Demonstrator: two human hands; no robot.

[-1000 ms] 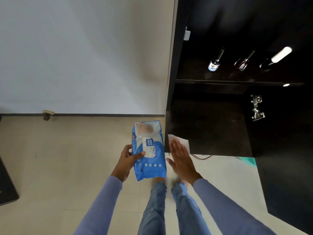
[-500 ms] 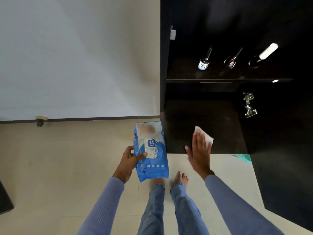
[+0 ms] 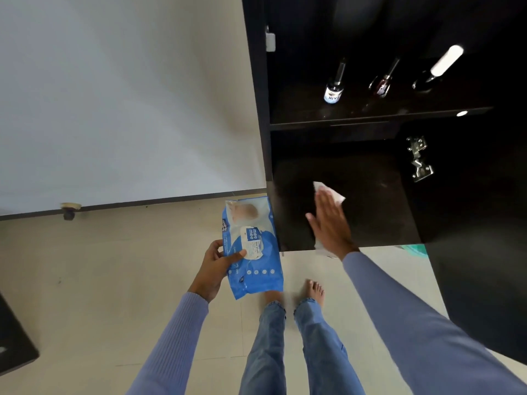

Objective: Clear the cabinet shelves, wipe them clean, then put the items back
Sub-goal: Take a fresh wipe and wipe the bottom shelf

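Currently wiping lower shelf point(image 3: 370, 195) of dark cabinet point(image 3: 259, 109). Right hand point(image 3: 328, 223) flat, fingers spread and extended, palm pressing white wipe point(image 3: 332, 193) onto shelf surface; wipe corner poking out past fingertips, another bit showing under wrist at shelf front edge. Not a pinch grip, just pinned under palm. Left hand point(image 3: 218, 265) curled round blue wet-wipes pack point(image 3: 252, 246), thumb across label flap, fingers behind; pack held upright out in front of cabinet, left of shelf, touching nothing else.

Lower shelf bare apart from hand and wipe. Upper shelf point(image 3: 370, 115) not cleared: small labelled bottle point(image 3: 333, 92), second small bottle with reddish contents point(image 3: 380, 86), dark item with white tube-like top point(image 3: 439, 67). Hinge point(image 3: 417, 159) on right inner wall, above shelf level.

Judgement: mid-wipe on lower shelf, task maybe under halfway, upper shelf untouched.

To do step well: keep palm flat, even pressure so wipe doesn't bunch or slide out. Overlapping strokes, back to front, dragging dust toward open front edge. Left strip next to side panel looks dull, so cover that, plus back corners; surface dark and glossy, streaks hard to judge from here. Avoid snagging wipe on hinge. Refold or swap wipe when dirty; pack ready in left hand. Keep pack clear of shelf so nothing bumped. Upper bottles narrow and tall-capped, likely tippy, so lift out one by one before wiping there.
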